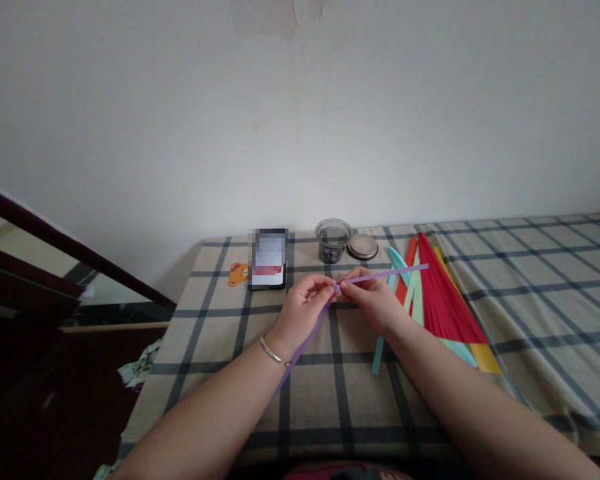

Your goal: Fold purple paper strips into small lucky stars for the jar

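Observation:
A narrow purple paper strip (387, 272) runs between my two hands, with a small folded knot at the pinch point. My left hand (306, 303) pinches it by the knot, and one long tail hangs down past the bracelet on my wrist. My right hand (369, 293) grips the strip just right of the knot, its thumb and finger closed. The other end sticks out to the right over the coloured strips. Beyond my hands stands a clear jar (333, 240) with small purple pieces at its bottom. Its round lid (363, 246) lies beside it.
Red paper strips (447, 307) fan out at the right, with orange, green, yellow and light-blue strips (379, 353) around them. A phone (269, 260) and a bear-shaped piece (239, 275) lie at the back left. The checked cloth (220, 340) covers the table; a dark railing (80, 243) is left.

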`<control>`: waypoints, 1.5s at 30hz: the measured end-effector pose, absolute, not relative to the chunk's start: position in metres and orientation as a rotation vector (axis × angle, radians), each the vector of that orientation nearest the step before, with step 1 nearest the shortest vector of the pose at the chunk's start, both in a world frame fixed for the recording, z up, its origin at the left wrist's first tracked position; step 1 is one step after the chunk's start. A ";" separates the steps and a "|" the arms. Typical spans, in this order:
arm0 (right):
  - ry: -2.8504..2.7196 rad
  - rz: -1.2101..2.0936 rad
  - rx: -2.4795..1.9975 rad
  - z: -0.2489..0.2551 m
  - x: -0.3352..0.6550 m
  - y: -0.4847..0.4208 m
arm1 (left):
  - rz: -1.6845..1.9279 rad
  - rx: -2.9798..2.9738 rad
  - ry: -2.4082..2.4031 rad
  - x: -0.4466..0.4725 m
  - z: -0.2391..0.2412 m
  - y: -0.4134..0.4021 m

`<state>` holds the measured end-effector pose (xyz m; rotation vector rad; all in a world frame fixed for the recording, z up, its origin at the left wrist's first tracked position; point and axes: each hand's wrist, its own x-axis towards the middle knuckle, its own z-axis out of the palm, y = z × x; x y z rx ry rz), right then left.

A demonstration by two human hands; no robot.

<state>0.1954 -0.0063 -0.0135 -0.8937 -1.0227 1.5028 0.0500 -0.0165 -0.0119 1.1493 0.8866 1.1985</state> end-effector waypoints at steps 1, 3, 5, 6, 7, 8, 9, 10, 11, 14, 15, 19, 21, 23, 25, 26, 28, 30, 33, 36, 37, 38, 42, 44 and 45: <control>-1.021 1.512 -0.890 -0.013 0.195 -0.006 | 1.201 1.144 0.879 0.050 -0.012 -0.016; -1.020 1.519 -0.890 -0.012 0.195 -0.007 | 1.200 1.143 0.865 0.050 -0.013 -0.016; -1.024 1.519 -0.885 -0.011 0.195 -0.007 | 1.194 1.160 0.865 0.049 -0.014 -0.015; -1.030 1.518 -0.881 -0.010 0.195 -0.007 | 1.192 1.174 0.872 0.049 -0.014 -0.015; -1.039 1.517 -0.878 -0.010 0.196 -0.007 | 1.190 1.192 0.884 0.048 -0.014 -0.015; -1.053 1.512 -0.876 -0.010 0.196 -0.008 | 1.187 1.212 0.900 0.048 -0.014 -0.015; -1.069 1.503 -0.878 -0.010 0.196 -0.008 | 1.184 1.236 0.916 0.048 -0.013 -0.015; -1.086 1.494 -0.884 -0.011 0.196 -0.008 | 1.177 1.261 0.930 0.047 -0.012 -0.015; -1.100 1.486 -0.893 -0.011 0.196 -0.008 | 1.168 1.289 0.943 0.047 -0.011 -0.015; -1.096 1.472 -0.914 -0.011 0.195 -0.008 | 1.149 1.379 0.968 0.047 -0.009 -0.015; -1.081 1.473 -0.916 -0.011 0.195 -0.008 | 1.149 1.413 0.976 0.046 -0.009 -0.016; -1.016 1.498 -0.918 -0.010 0.193 -0.007 | 1.181 1.588 1.015 0.045 -0.012 -0.017; -1.001 1.507 -0.920 -0.010 0.193 -0.007 | 1.178 1.665 1.022 0.044 -0.012 -0.018; -0.996 1.508 -0.916 -0.011 0.193 -0.007 | 1.177 1.733 1.032 0.044 -0.010 -0.019; -0.997 1.511 -0.910 -0.011 0.193 -0.007 | 1.182 1.778 1.049 0.043 -0.009 -0.019; -0.997 1.515 -0.908 -0.011 0.193 -0.007 | 1.174 1.795 1.053 0.043 -0.008 -0.019; -0.983 1.534 -0.910 -0.011 0.193 -0.007 | 1.165 1.798 1.065 0.043 -0.009 -0.019; -0.949 1.559 -0.921 -0.010 0.192 -0.008 | 1.157 1.767 1.076 0.043 -0.011 -0.018; -0.912 1.595 -0.938 -0.009 0.192 -0.007 | 1.146 1.690 1.082 0.044 -0.016 -0.018; -0.920 1.595 -0.944 -0.009 0.192 -0.007 | 1.186 1.563 1.058 0.045 -0.019 -0.017; -0.925 1.591 -0.946 -0.010 0.193 -0.007 | 1.201 1.517 1.041 0.046 -0.019 -0.017; -0.931 1.586 -0.947 -0.010 0.193 -0.007 | 1.210 1.478 1.022 0.046 -0.019 -0.017; -0.948 1.590 -0.948 -0.010 0.194 -0.008 | 1.207 1.384 0.971 0.048 -0.016 -0.017; -0.944 1.603 -0.952 -0.010 0.194 -0.008 | 1.204 1.352 0.956 0.048 -0.016 -0.017; -0.936 1.610 -0.954 -0.010 0.194 -0.008 | 1.201 1.339 0.948 0.049 -0.016 -0.017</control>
